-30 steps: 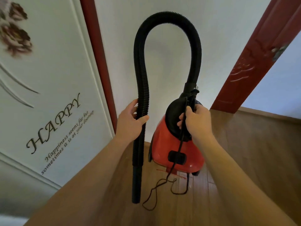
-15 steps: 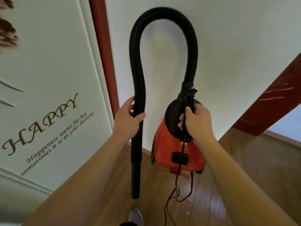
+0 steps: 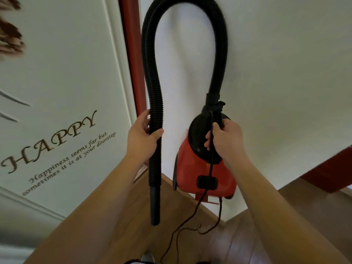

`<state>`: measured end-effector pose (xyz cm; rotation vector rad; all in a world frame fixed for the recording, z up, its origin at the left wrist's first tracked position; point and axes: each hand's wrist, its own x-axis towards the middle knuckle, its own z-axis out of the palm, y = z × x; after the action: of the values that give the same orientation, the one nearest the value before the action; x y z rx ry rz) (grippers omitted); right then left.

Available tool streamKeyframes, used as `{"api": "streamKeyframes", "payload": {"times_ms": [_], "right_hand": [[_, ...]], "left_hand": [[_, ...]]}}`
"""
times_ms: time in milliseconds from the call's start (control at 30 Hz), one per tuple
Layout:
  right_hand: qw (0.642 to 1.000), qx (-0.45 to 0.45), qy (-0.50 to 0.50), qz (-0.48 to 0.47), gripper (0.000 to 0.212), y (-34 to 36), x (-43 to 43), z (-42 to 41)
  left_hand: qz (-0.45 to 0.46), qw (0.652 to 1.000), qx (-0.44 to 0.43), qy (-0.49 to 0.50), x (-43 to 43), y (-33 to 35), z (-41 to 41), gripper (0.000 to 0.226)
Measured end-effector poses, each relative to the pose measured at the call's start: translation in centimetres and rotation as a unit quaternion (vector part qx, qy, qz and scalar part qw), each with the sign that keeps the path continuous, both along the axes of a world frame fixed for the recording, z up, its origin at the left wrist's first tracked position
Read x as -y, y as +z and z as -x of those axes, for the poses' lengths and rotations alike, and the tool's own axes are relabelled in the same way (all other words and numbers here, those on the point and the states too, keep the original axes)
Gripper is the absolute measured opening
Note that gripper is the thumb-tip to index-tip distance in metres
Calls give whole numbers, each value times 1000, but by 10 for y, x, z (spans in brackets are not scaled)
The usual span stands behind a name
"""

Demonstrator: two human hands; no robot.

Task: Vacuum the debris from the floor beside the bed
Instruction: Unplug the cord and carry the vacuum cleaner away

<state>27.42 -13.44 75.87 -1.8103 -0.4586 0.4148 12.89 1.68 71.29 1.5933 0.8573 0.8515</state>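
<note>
Two bare hands in view, both busy with the vacuum. Left hand (image 3: 142, 139), about 9 o'clock from frame centre, is wrapped round the black ribbed hose (image 3: 152, 82), thumb across the front and fingers behind. Right hand (image 3: 224, 141), about 3 o'clock from the left one, is clenched round the handle on the black top of the red vacuum cleaner (image 3: 190, 172), with the black cord (image 3: 210, 164) pinned under its fingers.

The vacuum cleaner sits near frame centre, in front of the white wall (image 3: 276, 63); whether it touches the floor cannot be told. The hose rises from the cleaner's top at 12 o'clock, arches over and comes down on the left through the left hand. It ends in a smooth black nozzle tube (image 3: 155, 206) pointing to 6 o'clock, its tip hanging clear above the wood floor (image 3: 133, 216).

The cord drops past a black switch panel (image 3: 207, 182) on the red body and trails in loose loops on the floor toward 6 o'clock.

At 9 o'clock stands a white door (image 3: 66, 73) lettered "HAPPY", beside a red door frame (image 3: 131, 44). More red trim (image 3: 333, 172) at 4 o'clock. Grey shape at the bottom edge, too cut off to tell.
</note>
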Motion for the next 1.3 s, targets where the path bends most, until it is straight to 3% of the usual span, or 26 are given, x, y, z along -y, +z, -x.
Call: {"api": "streamKeyframes", "payload": {"times_ms": [300,667,1300], "right_hand": [[980,22,200,-14,20,-2,-10,-35],[918,49,393,22,20,-18,-7,-17],[811,112,563,112,26,-86,-66,77]], "left_hand": [[5,984,2,176,56,5,4,69],[47,923,5,381,148,-16,54,69],[191,845,50,497,165,-115,128,57]]}}
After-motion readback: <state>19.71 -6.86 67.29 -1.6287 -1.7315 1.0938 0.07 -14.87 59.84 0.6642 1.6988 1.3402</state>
